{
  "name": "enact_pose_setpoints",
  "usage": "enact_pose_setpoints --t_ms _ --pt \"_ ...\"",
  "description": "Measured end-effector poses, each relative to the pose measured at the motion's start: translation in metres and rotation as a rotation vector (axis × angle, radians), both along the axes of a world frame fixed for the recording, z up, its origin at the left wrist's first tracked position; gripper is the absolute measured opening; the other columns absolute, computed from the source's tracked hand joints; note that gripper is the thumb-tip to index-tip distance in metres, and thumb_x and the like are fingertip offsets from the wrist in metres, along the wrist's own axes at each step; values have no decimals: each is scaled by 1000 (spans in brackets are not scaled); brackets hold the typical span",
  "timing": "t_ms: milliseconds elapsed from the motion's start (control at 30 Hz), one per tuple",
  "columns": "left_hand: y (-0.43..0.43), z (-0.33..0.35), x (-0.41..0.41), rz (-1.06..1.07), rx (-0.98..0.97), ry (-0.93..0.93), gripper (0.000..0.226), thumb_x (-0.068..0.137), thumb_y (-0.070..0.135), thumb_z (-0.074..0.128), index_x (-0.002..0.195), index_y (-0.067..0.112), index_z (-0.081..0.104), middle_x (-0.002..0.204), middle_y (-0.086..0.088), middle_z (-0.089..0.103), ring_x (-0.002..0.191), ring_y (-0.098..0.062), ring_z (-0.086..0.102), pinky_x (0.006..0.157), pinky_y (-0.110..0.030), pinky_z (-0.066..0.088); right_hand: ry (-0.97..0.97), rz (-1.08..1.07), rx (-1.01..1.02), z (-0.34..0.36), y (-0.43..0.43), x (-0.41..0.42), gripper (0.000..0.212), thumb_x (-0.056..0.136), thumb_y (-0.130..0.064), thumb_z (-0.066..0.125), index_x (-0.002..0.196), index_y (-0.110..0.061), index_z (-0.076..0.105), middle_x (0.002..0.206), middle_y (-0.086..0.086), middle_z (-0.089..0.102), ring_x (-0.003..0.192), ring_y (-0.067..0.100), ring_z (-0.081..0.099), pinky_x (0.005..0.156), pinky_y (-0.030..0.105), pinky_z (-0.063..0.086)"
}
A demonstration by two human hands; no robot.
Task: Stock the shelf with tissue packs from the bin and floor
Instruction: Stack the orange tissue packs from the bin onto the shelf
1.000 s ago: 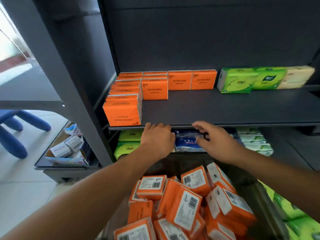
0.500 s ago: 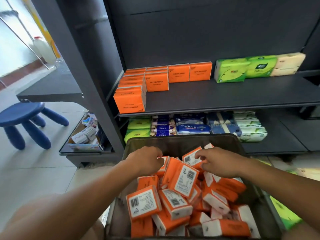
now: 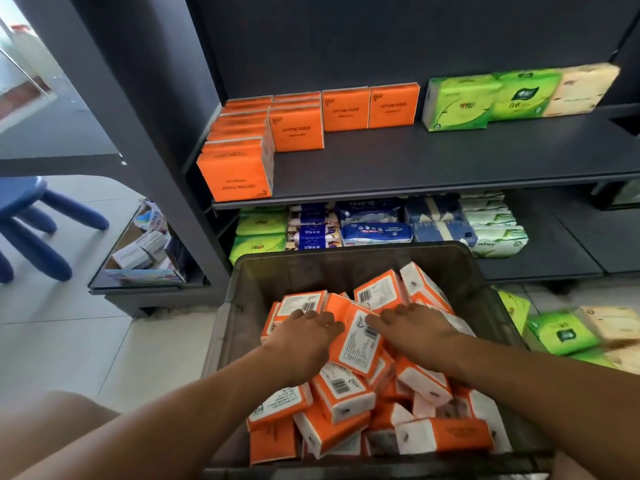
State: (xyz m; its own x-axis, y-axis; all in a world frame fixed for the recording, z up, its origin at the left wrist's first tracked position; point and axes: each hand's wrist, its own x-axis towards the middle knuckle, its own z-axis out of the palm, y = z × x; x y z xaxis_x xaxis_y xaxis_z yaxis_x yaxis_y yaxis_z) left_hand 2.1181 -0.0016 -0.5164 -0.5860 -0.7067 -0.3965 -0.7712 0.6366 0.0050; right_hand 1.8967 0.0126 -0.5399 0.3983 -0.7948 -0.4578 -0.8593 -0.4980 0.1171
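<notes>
Down between both sets of fingers sits one orange-and-white plastic-wrapped tissue pack (image 3: 356, 337), barcode label up, on top of the heap. The left hand (image 3: 304, 336) lies against its left edge and the right hand (image 3: 412, 327) against its right. Fingers on both are fairly straight, bracketing the pack rather than curled round it, which looks like a two-sided squeeze before a lift.

Under the palms, the dark grey plastic bin (image 3: 346, 265) holds a jumble of the same packs. More than a dozen show; the exact count is hidden.

Beyond the fingertips, on the dark metal shelf (image 3: 450, 161), the shelved orange packs (image 3: 297, 129) stand on edge in four columns, faces forward, presumably to be read from the aisle. Beside them are two green packs (image 3: 457, 103) and one cream pack (image 3: 585, 88).

Out past the right fingers, loose green and cream packs (image 3: 561, 336) wait on the tiled floor (image 3: 86, 341).
</notes>
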Motion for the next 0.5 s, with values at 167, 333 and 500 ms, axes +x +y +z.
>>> enact_pose_setpoints --t_ms 167,333,500 --pt "-12 -22 17 -75 42 -105 59 101 29 46 155 27 21 160 -1 25 145 -29 27 117 -47 24 5 -24 2 -24 -7 -4 64 100 -40 51 153 -24 19 153 12 39 139 34 38 116 47 27" --pt "-18 -42 30 -11 105 -191 71 100 36 49 156 32 6 164 0 17 150 -30 18 120 -53 20 -99 -140 7 -32 -9 -1 72 98 -52 50 155 -29 12 158 4 32 145 27 32 121 47 17" --pt "-18 -50 26 75 223 -117 74 99 40 42 156 31 -4 159 -8 30 146 -31 26 120 -51 18 -243 -218 52 -34 -13 -2 71 99 -48 48 155 -36 6 158 -2 36 144 22 35 121 44 18"
